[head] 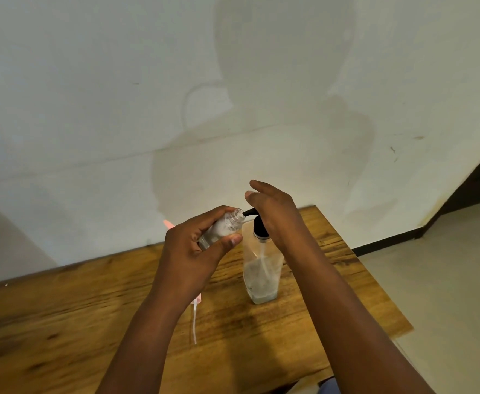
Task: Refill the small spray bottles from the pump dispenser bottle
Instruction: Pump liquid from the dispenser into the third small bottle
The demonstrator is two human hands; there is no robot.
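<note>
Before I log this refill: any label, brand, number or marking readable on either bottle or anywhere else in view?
None readable.
Small spray bottle, gripped by the left hand: clear, no label shows.
Pump dispenser bottle, its black pump head under the right hand: clear, no print visible.
Wooden table and wall: only grain and stains, no text.

One small spray bottle, one pump dispenser bottle, one loose sprayer top, two hands
</note>
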